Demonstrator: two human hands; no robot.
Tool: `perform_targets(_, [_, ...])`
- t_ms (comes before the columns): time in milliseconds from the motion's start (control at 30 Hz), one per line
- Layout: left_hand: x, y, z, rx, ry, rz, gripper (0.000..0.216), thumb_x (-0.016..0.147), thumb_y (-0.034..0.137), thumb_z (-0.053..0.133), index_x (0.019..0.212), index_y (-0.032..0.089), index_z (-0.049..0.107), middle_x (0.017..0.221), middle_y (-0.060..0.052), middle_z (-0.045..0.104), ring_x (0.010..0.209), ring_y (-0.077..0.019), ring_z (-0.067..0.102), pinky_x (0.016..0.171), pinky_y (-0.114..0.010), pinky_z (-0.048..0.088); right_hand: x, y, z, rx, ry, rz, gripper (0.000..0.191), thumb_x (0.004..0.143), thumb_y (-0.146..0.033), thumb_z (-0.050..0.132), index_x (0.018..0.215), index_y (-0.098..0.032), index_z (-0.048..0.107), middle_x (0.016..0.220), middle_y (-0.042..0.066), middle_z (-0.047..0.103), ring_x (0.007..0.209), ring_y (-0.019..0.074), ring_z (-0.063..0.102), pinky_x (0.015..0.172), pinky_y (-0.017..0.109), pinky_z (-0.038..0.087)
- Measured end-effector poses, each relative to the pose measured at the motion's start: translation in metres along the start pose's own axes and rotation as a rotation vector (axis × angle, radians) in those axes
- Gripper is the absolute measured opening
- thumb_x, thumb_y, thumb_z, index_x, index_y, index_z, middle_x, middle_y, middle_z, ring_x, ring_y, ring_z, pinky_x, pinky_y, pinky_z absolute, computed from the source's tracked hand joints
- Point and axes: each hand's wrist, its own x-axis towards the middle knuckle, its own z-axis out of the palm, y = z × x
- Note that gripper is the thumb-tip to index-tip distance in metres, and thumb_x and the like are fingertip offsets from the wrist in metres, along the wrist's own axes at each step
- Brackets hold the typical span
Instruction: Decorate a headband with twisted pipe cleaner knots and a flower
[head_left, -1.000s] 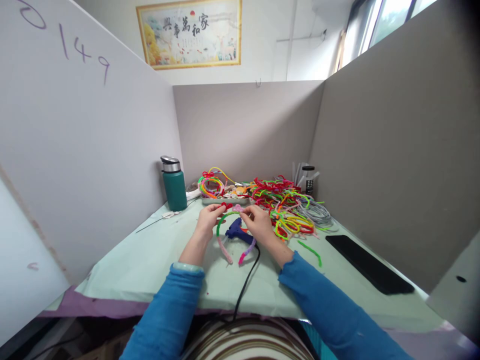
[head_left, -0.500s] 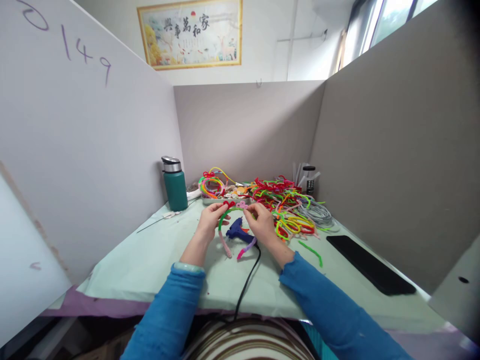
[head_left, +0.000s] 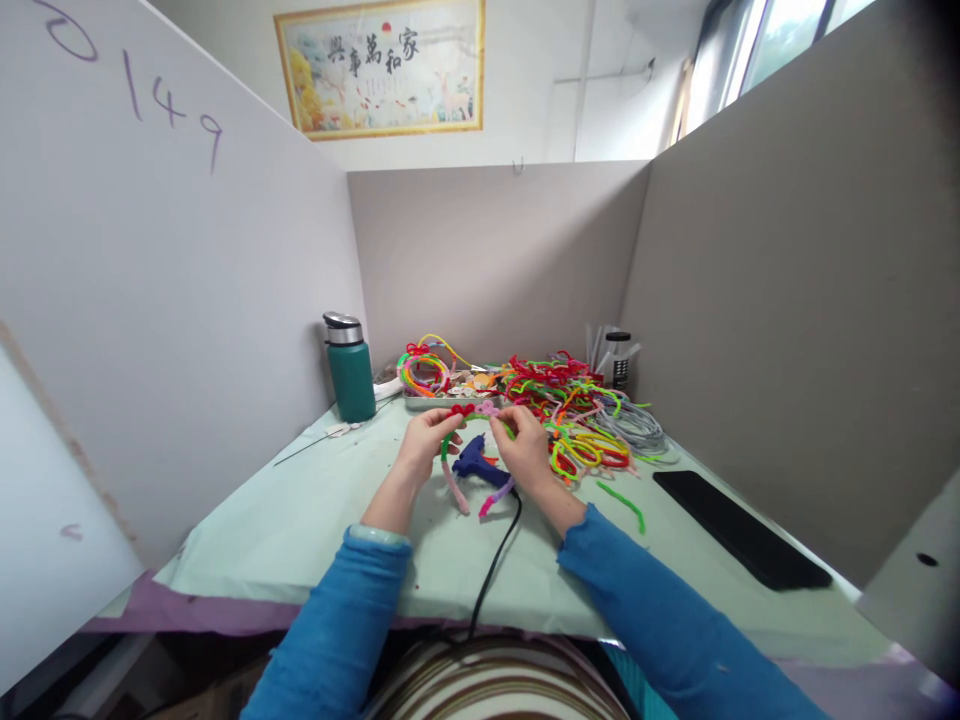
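At the centre of the frame, the left hand [head_left: 421,445] and right hand [head_left: 525,450] have moved closer together than a second ago. Each has a closed fingertip grip on the top of the green headband [head_left: 447,441]. It is held just above the surface [head_left: 300,520], over the glue gun [head_left: 477,462], and its arch is narrower.

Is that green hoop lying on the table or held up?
Held up. The left hand and right hand pinch the green hoop at its top; whether its pink ends touch the table cannot be told.
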Motion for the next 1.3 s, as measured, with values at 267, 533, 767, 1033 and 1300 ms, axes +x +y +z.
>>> perform_targets(267, [0.004,-0.002,0.000,-0.015,0.036,0.037,0.029,0.059,0.033,0.074,0.073,0.011,0.063,0.068,-0.005,0.063,0.040,-0.0037,0.040,0.036,-0.019,0.027,-0.002,-0.004,0.002,0.023,-0.017,0.045,0.012,0.081,-0.028,0.052,0.074,-0.019,0.053,0.073,0.001,0.056,0.065,0.0140,0.050,0.063,0.026,0.039])
perform_targets(533, [0.006,0.005,-0.006,-0.082,0.091,0.042,0.025,0.055,0.029,0.074,0.065,0.010,0.061,0.057,-0.002,0.057,0.035,-0.0006,0.028,0.034,-0.019,0.010,0.004,0.002,-0.002,0.075,-0.134,0.133,0.028,0.089,-0.032,0.038,0.076,-0.019,0.058,0.075,0.002,0.060,0.070,0.0147,0.053,0.064,0.025,0.038])
perform_targets(767, [0.006,0.017,-0.020,-0.244,0.232,0.169,0.025,0.055,0.025,0.073,0.069,0.011,0.058,0.065,-0.002,0.060,0.037,0.0001,0.030,0.034,-0.017,0.011,-0.002,0.019,-0.005,-0.114,-0.670,0.106,0.021,0.076,-0.039,0.059,0.086,-0.020,0.063,0.078,0.002,0.065,0.069,0.0153,0.056,0.058,0.023,0.035])
perform_targets(1033, [0.003,0.025,-0.024,-0.332,0.444,0.254,0.024,0.054,0.024,0.071,0.067,0.013,0.055,0.063,0.000,0.059,0.038,-0.0005,0.032,0.035,-0.018,0.014,-0.016,0.007,-0.001,-0.417,-0.630,0.009,0.021,0.070,-0.035,0.065,0.085,-0.021,0.063,0.087,0.006,0.063,0.070,0.0182,0.058,0.057,0.026,0.037])
perform_targets(1300, [0.001,0.028,-0.028,-0.353,0.502,0.242,0.023,0.054,0.022,0.070,0.067,0.013,0.055,0.063,0.002,0.058,0.037,-0.0003,0.032,0.034,-0.018,0.014,-0.013,0.002,-0.004,-0.555,-0.637,0.066,0.015,0.070,-0.032,0.062,0.077,-0.019,0.065,0.074,0.010,0.067,0.067,0.0228,0.062,0.057,0.029,0.040])
